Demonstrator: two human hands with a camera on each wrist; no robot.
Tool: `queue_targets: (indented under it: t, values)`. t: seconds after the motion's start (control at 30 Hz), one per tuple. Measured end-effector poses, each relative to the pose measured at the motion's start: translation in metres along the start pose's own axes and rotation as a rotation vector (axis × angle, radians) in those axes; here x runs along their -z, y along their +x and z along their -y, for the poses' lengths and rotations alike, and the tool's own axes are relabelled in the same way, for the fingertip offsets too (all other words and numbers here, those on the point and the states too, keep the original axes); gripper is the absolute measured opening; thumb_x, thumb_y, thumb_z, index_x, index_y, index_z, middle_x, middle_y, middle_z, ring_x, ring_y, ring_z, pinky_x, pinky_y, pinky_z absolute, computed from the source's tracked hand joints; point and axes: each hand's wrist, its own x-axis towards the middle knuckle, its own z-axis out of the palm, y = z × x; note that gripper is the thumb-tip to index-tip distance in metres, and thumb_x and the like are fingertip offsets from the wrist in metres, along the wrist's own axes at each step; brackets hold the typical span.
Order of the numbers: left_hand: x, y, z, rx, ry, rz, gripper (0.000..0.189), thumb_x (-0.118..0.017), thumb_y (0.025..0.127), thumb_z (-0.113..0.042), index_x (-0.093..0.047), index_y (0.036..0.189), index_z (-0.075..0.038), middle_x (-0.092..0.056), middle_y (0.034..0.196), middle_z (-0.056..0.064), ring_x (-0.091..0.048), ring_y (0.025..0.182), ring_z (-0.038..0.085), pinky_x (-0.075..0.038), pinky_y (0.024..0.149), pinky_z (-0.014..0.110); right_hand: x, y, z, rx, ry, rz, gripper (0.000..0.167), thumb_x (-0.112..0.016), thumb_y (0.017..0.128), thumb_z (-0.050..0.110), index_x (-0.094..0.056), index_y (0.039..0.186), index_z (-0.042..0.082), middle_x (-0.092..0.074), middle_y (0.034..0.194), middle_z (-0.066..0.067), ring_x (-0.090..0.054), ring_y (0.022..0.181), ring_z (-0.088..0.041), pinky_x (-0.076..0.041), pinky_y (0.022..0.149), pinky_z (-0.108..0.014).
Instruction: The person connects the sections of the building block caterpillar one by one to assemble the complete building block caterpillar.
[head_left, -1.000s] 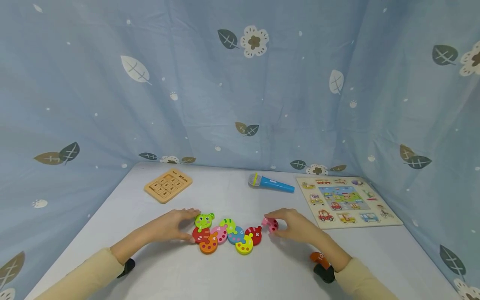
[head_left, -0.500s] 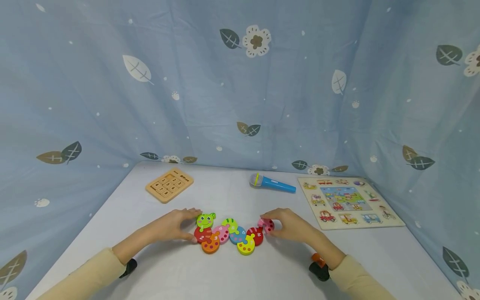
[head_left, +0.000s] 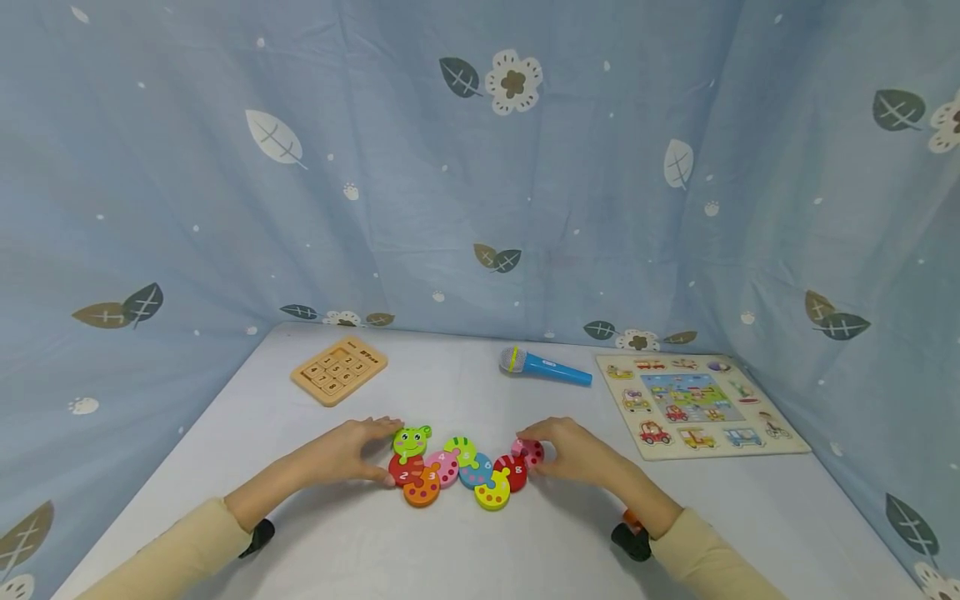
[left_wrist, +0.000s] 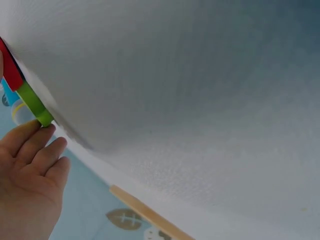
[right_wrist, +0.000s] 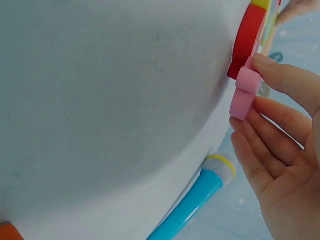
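A wooden number caterpillar puzzle lies in a wavy row mid-table. My left hand holds its left end, fingers at the smiling green head piece and thumb at the red "2" piece. Seen from the left wrist, the fingertips touch the green edge. Between thumb and fingers, my right hand pinches a pink dotted puzzle piece. That piece meets the knob of the red "8" piece and overlaps it. From the right wrist, the pink piece stands against the red one.
An orange puzzle piece lies partly hidden by the right forearm and its black wrist camera. Behind are a wooden number board, a blue toy microphone and a vehicle picture puzzle board. A blue curtain encloses the table.
My right hand has moved left with the pink piece, bringing it from a gap beside the red "8" piece up against it. The left hand stays at the caterpillar's head end.
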Motion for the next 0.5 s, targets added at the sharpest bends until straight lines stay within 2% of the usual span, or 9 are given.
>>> queue_targets:
  t: [0.5]
  values:
    - [0.0003,0.0001,-0.0013,0.014,0.006,-0.003,0.088,-0.079,0.071,-0.053,-0.052,0.138,-0.003,-0.047,0.143,0.015,-0.038,0.135,0.036,-0.030,0.111,0.053,0.0048,0.0031,0.0061,0.020,-0.024,0.037,0.043,-0.079,0.079,0.012,-0.068,0.120,0.004,-0.068,0.118,-0.007,-0.061,0.112,-0.024,-0.051,0.095,-0.042]
